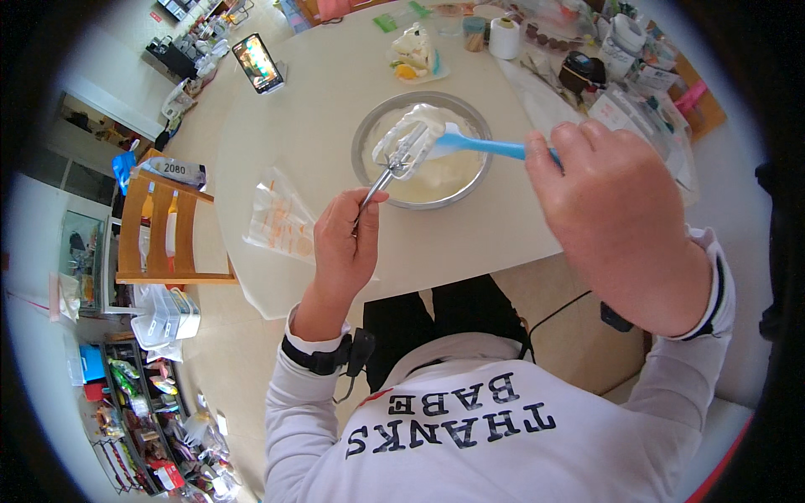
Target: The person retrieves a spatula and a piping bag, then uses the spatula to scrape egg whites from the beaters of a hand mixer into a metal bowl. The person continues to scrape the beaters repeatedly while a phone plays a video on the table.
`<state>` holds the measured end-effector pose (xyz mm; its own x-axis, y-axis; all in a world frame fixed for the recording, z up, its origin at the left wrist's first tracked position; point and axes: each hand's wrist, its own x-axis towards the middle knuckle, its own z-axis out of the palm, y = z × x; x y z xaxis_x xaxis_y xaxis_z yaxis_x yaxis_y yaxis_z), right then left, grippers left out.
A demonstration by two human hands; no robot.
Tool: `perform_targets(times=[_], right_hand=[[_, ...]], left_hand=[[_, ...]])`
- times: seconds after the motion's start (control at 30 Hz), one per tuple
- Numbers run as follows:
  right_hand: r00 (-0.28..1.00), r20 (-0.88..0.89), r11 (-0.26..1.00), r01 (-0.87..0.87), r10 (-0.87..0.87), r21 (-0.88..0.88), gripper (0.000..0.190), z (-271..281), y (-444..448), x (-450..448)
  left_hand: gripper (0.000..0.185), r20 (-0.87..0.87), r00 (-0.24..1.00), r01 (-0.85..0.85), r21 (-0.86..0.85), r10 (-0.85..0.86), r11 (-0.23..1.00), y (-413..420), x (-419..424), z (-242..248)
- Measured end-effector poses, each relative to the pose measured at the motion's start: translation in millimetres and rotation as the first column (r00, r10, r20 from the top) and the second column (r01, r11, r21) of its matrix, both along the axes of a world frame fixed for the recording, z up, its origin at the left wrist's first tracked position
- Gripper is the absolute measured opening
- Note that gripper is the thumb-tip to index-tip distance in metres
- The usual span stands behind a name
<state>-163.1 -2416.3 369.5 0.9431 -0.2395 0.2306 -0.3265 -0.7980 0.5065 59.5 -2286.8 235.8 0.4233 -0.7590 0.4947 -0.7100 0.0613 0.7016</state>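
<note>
My left hand (347, 232) grips the metal shaft of a beater attachment (395, 154), its wire head coated with white cream and raised over a round metal bowl (464, 196). In my right hand (604, 170) is the blue handle of a spatula (494, 147); its pale blade is at the beater's right side, where cream hides the exact contact. Pale yellowish-white batter or cream (443, 179) lies in the bowl. Left of the bowl, near my left hand, a clear plastic bag with orange print (280, 220) lies flat on the table.
Beyond the bowl stand a plastic container with cream and fruit (415, 60), a toothpick jar (473, 34) and a thread spool (504, 39). A lit phone (258, 63) leans at the back left. Jars and bags crowd the right side. A wooden chair (157, 232) stands left.
</note>
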Motion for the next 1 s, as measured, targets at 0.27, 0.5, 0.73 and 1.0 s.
perform_targets(times=[0.27, 0.5, 0.73, 1.0], right_hand=[[1.0, 0.024, 1.0, -0.006, 0.006, -0.003, 0.007, -21, 9, 14], [0.987, 0.138, 0.994, -0.069, 0.081, -0.084, 0.005, -21, -5, 16], [0.999, 0.023, 0.991, -0.023, 0.026, -0.131, 0.005, -25, -20, 20], [0.995, 0.083, 0.996, 0.061, -0.055, -0.065, 0.012, -27, -36, 9]], left_hand=[[0.01, 0.006, 0.999, -0.042, -0.012, 0.042, 0.999, -1, -2, -4], [0.009, 0.022, 0.998, -0.062, -0.02, 0.062, 0.998, 1, 1, -5], [0.01, 0.031, 0.998, -0.063, -0.007, 0.063, 0.998, 2, 3, -9], [0.012, -0.013, 0.997, -0.083, -0.048, 0.082, 0.995, 7, 4, -8]])
